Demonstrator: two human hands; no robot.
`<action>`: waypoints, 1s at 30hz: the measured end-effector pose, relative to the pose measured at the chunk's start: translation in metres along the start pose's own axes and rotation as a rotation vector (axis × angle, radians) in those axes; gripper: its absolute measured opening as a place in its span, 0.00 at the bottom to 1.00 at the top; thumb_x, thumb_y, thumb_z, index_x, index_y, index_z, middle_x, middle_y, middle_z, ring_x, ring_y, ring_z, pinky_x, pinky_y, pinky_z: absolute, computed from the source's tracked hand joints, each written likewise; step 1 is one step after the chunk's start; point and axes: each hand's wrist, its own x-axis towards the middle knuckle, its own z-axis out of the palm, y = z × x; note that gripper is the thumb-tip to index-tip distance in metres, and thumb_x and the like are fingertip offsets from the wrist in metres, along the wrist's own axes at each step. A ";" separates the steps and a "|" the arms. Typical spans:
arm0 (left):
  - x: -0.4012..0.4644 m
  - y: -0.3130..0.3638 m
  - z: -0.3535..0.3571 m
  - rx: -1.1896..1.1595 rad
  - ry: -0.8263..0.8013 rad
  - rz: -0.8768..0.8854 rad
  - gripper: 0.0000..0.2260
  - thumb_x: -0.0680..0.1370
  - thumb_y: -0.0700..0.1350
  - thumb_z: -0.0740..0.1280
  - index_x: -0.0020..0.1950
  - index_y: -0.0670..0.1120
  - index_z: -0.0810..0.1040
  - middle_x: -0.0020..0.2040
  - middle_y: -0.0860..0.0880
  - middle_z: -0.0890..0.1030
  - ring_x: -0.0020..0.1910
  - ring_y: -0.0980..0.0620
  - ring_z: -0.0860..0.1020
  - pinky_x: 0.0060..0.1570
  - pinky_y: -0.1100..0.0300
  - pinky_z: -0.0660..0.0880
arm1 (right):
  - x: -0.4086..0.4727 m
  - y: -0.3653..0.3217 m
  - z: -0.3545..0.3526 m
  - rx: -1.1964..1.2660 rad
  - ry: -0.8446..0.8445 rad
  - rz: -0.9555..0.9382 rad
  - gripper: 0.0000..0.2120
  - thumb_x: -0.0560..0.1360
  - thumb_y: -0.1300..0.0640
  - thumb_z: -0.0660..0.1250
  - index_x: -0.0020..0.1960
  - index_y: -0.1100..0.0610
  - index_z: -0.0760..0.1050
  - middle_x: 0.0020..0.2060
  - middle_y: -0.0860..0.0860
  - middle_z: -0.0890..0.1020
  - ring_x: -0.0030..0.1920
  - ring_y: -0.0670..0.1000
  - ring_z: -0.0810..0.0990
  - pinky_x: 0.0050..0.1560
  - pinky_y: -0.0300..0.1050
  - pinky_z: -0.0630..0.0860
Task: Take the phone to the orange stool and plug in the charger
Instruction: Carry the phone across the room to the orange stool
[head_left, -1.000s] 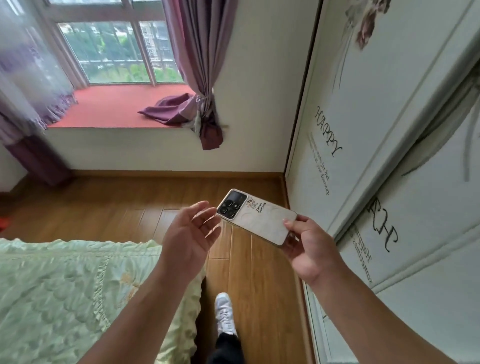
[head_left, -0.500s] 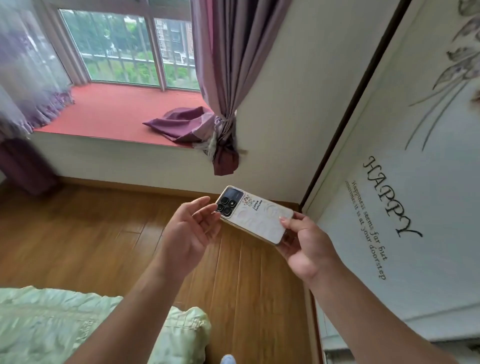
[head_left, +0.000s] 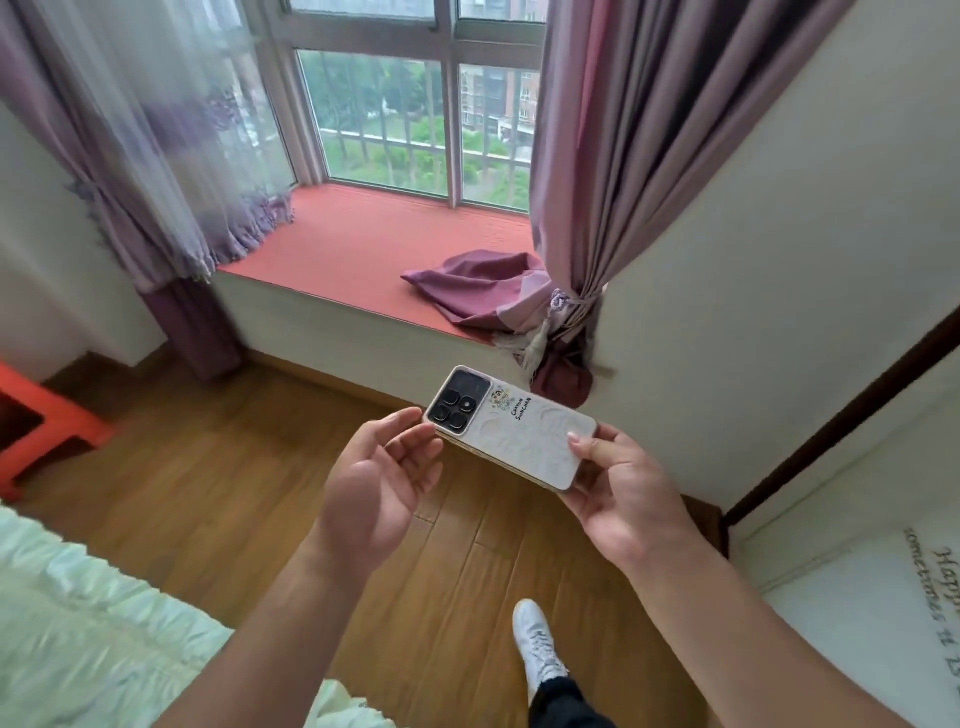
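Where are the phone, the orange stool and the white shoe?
phone (head_left: 524, 436), head view, middle of its white back cover.
orange stool (head_left: 49, 413), head view, top edge at the frame's left side.
white shoe (head_left: 537, 652), head view, laced upper.

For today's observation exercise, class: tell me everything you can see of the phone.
The phone shows its back: a white embossed case with a small cartoon print and black lettering, and a dark camera block with four lenses at its far-left end. It is held in the air, roughly level, above the wooden floor. The right hand grips its near end; the left hand's fingertips touch the camera end. The screen is hidden.
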 end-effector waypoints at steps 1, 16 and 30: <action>0.015 0.007 0.002 -0.008 0.027 0.017 0.12 0.75 0.46 0.62 0.54 0.43 0.80 0.47 0.44 0.81 0.43 0.48 0.80 0.48 0.53 0.73 | 0.019 -0.006 0.008 -0.014 -0.020 0.016 0.10 0.74 0.68 0.65 0.55 0.62 0.75 0.45 0.61 0.87 0.47 0.60 0.86 0.38 0.51 0.83; 0.156 0.100 0.005 -0.061 0.384 0.248 0.10 0.76 0.48 0.61 0.52 0.45 0.78 0.43 0.47 0.81 0.43 0.49 0.80 0.44 0.55 0.74 | 0.252 -0.062 0.165 -0.163 -0.196 0.244 0.13 0.74 0.70 0.65 0.58 0.62 0.74 0.54 0.63 0.82 0.55 0.62 0.82 0.51 0.61 0.81; 0.229 0.234 -0.164 -0.259 0.569 0.407 0.09 0.75 0.48 0.63 0.51 0.47 0.79 0.43 0.48 0.82 0.42 0.51 0.81 0.43 0.56 0.74 | 0.381 0.075 0.375 -0.328 -0.325 0.386 0.10 0.72 0.72 0.66 0.49 0.60 0.75 0.38 0.59 0.87 0.39 0.56 0.87 0.34 0.51 0.82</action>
